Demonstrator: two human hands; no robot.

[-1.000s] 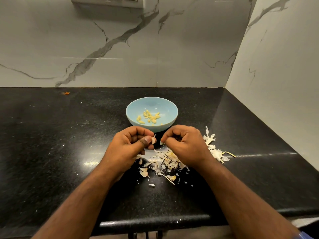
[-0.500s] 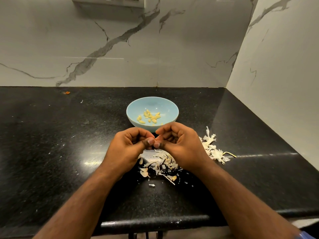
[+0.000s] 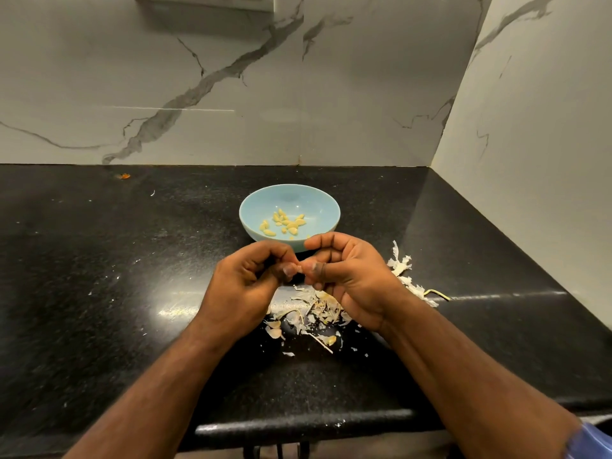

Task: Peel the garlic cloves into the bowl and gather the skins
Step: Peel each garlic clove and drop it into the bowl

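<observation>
A light blue bowl (image 3: 258,207) stands on the black counter and holds several peeled yellow garlic cloves (image 3: 285,222). Just in front of it my left hand (image 3: 245,286) and my right hand (image 3: 354,276) meet fingertip to fingertip, pinching one small garlic clove (image 3: 299,268) between the thumbs; most of the clove is hidden by the fingers. A heap of papery garlic skins (image 3: 311,313) lies on the counter under and between my hands. A second clump of white skins (image 3: 402,266) lies to the right of my right hand.
The black counter (image 3: 99,276) meets a marble wall at the back and another on the right. A small orange scrap (image 3: 125,176) lies far back left. Small skin flakes are scattered near the front edge (image 3: 298,425).
My hands, slightly apart a second ago, have closed together on the clove and risen a little toward the bowl. The bowl and skins have not moved.
</observation>
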